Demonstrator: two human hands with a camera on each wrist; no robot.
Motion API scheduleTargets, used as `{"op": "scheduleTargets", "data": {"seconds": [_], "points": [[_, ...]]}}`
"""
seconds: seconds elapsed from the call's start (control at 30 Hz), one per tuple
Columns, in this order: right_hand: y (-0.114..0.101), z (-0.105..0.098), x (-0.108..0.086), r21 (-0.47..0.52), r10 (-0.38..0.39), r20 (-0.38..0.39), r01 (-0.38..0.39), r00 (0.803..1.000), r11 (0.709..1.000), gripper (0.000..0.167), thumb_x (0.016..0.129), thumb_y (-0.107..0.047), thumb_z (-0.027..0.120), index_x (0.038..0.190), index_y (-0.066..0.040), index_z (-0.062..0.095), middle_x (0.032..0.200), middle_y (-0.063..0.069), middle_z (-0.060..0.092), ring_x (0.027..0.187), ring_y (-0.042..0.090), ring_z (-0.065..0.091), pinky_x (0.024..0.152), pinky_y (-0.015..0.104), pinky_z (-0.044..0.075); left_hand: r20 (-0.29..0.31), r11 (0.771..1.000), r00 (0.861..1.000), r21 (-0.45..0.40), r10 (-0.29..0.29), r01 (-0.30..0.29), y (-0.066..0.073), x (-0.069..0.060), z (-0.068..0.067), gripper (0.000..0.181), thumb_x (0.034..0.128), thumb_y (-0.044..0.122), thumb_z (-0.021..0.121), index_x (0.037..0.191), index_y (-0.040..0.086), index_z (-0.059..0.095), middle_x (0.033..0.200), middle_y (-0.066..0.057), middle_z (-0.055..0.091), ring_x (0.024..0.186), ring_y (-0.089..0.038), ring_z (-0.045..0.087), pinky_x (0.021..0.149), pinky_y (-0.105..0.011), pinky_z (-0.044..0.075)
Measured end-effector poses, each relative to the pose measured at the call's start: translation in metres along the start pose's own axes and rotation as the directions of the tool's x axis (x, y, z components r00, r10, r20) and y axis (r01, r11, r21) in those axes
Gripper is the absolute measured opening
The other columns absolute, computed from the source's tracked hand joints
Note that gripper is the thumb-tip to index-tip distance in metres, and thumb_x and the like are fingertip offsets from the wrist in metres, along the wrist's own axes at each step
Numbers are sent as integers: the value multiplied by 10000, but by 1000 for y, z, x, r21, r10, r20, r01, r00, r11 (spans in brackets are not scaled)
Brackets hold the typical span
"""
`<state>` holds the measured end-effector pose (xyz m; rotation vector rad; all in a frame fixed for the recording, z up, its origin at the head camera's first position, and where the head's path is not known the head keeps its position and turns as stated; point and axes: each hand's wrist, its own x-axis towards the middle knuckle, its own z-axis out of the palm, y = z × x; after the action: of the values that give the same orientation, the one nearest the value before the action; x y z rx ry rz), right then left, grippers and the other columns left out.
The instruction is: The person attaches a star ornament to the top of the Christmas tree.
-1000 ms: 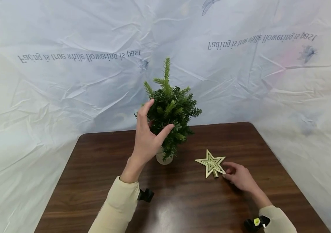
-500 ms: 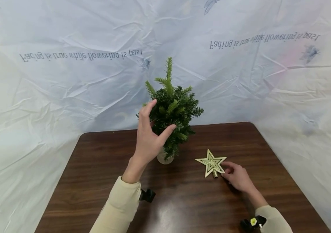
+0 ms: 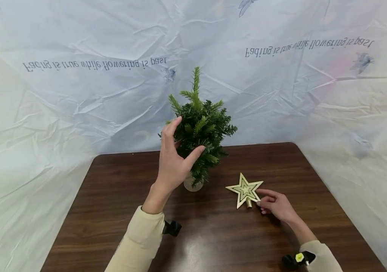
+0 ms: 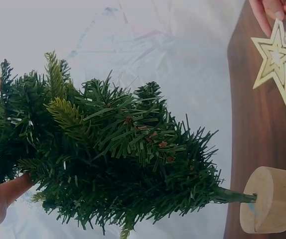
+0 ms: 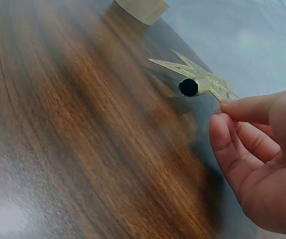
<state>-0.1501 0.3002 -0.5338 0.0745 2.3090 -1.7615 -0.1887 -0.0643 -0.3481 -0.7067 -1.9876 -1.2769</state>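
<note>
Left fingers (image 3: 168, 136): curved in a wide C round the foliage of the little fir tree (image 3: 202, 130), thumb and forefinger well apart, against its needles; the left hand (image 3: 172, 166) sits at the tree's seven o'clock.
Right fingers (image 3: 271, 193): pinched close on one point of the gold star (image 3: 245, 189), the right hand (image 3: 278, 207) at the star's four o'clock.
Tree: bristly, dark green, with paler sprigs rising toward twelve, upright on the table (image 3: 112, 211).
Star: at the tree's five o'clock, flat, five-pointed, glittery, outlines nested inside each other, a short shiny socket (image 3: 249, 203) at its own five o'clock.
Table: dark brown streaked wood grain, glossy, a patch of light at six.
Cloth (image 3: 112, 98): pale, creased, printed with upside-down lettering (image 3: 95, 64).
Left wrist's view: a bare green stem (image 4: 232, 195) set in a thick, round, pale wooden base (image 4: 282, 201); the head view gives me only part of that base.
Right wrist's view: the star nearly edge-on, its socket a hollow tube with a dark round mouth, hidden from the head view. Whether the star touches the tabletop, I can't tell.
</note>
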Motion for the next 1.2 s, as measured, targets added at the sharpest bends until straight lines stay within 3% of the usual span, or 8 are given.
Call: {"op": "scheduleTargets", "data": {"seconds": [0.17,0.3,0.43,0.63,0.83,0.97,1.07,1.2], "points": [[-1,2,1,99,73,-51,-67,996,993,547,978,38,699,1487,116,517,886,10,728,756,123,708,718,302,629,-5,1000,1000,-3,5,-5,-1,0,0,903,920,141,843,1631,103,288,1643,-191,341,1480,-326,404,930,-535,529],[-2,3,2,175,87,-89,-70,992,982,525,983,36,694,1479,105,537,895,-11,730,788,134,732,736,291,631,-11,1000,1000,-5,17,-17,-1,2,-1,898,922,146,843,1628,97,290,1638,-196,348,1474,-331,408,910,-522,519],[-10,3,3,245,65,-127,-32,990,969,498,975,50,704,1459,67,585,888,-35,747,812,132,744,742,283,632,-14,1000,1000,4,27,-27,-2,2,-1,893,929,166,838,1629,96,288,1631,-198,353,1466,-335,412,899,-515,504],[-25,3,3,277,23,-178,27,984,960,411,970,30,728,1367,-76,715,858,-68,755,772,134,749,711,274,628,-9,1000,1000,17,22,-22,-2,2,-1,909,929,187,843,1637,109,279,1625,-200,353,1464,-338,414,920,-528,510],[-38,2,2,329,-5,-196,71,981,942,380,955,23,755,1295,-146,769,814,-71,740,701,105,705,665,250,602,-10,1000,1000,5,-5,5,-3,0,0,932,915,162,855,1643,137,273,1621,-190,351,1471,-329,412,950,-557,537],[-49,-1,0,370,-14,-196,87,980,925,369,958,3,762,1228,-246,795,804,-79,723,684,88,665,651,238,579,-16,1000,1000,-12,-17,17,-4,-3,1,935,913,148,856,1644,144,273,1622,-185,348,1483,-325,403,971,-574,539],[-60,-4,-1,401,-30,-197,108,980,910,379,965,1,757,1220,-276,793,804,-77,713,691,81,657,652,234,575,-17,1000,1000,-14,-22,22,-4,-4,1,932,915,149,855,1644,144,274,1629,-179,345,1481,-323,404,968,-571,534],[-76,-7,-1,441,-66,-210,155,975,884,395,959,23,754,1265,-225,781,796,-59,715,678,84,650,636,228,569,-20,1000,999,-11,-28,28,-4,-4,1,930,914,156,854,1643,144,276,1636,-175,342,1479,-323,405,959,-562,531]]}}
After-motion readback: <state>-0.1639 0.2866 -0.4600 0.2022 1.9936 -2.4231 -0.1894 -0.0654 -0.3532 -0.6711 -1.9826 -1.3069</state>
